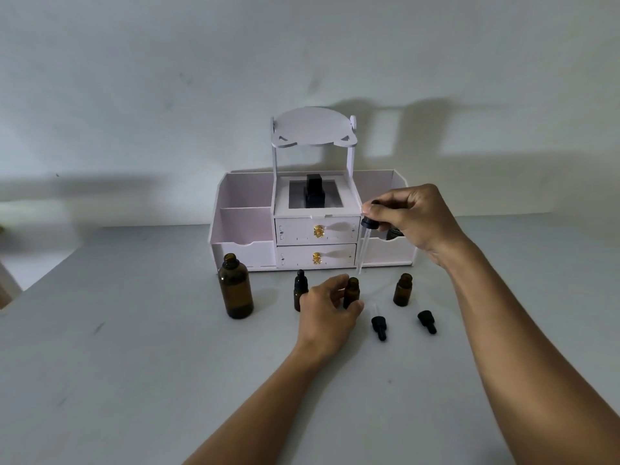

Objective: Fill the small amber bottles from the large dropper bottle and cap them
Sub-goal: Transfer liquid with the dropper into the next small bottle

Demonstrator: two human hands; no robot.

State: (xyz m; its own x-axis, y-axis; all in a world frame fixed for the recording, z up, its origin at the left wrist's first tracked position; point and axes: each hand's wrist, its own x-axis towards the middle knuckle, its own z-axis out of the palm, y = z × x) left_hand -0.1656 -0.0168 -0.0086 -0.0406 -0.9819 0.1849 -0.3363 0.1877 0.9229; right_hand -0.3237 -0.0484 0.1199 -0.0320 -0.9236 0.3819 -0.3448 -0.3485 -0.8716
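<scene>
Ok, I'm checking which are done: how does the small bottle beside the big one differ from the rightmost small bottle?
The left small bottle, by the big bottle, wears a dropper cap; the rightmost bottle has an open neck. The left one stands partly behind the left hand, which grips the middle bottle; the rightmost one stands free. Both are amber, upright, similar in size.

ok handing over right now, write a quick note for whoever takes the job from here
Left hand: grips the open middle bottle, which stands on the table.
Right hand: pinches the dropper, with its tip close above that bottle's mouth.
Big bottle: open, at far left.
Done: left bottle is capped.
Left: fill the middle bottle, fill the open right bottle, and cap both with the two loose caps lying in front. Fill levels cannot be told.
</scene>
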